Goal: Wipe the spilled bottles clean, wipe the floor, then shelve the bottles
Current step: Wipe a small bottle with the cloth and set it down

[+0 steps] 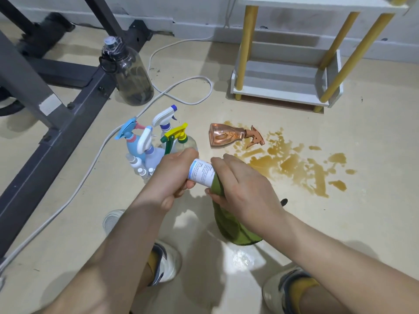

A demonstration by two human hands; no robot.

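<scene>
**Bottle being wiped.** A small white cylindrical bottle with a blue-banded printed label [201, 173] is held roughly level above the beige floor [351, 223], between the two hands. Its left end is gripped by the left hand [175, 177], with the fingers curled round it. Its other end is wrapped in a green cloth [229, 225], and cloth and bottle together are clasped by the right hand [242, 189]. The rest of the cloth hangs down below that hand. The bottle is opaque, so its contents cannot be told.

**Spill.** A rose-gold transparent spray bottle [223, 138] is seen lying on its side on the floor. Its trigger head is pointed toward a brown liquid spill [301, 168], which is spread in patches just beside it. Whether liquid is left inside cannot be told.

**Upright bottles.** Left of the hands a tight cluster is stood:
- a light-blue spray bottle with a blue and pink trigger [131, 143]
- a white trigger sprayer with a blue nozzle [163, 116]
- a clear bottle with a yellow and green trigger [181, 138]
- several small white capped bottles [137, 164]

**Surroundings.** Behind the cluster a large smoky-grey transparent jug [130, 73] is stood upright beside a dark metal frame [68, 123]. A white cable [181, 82] is looped past the jug. A white shelf unit with yellow posts [285, 75] is placed beyond the spill, against the wall.
</scene>
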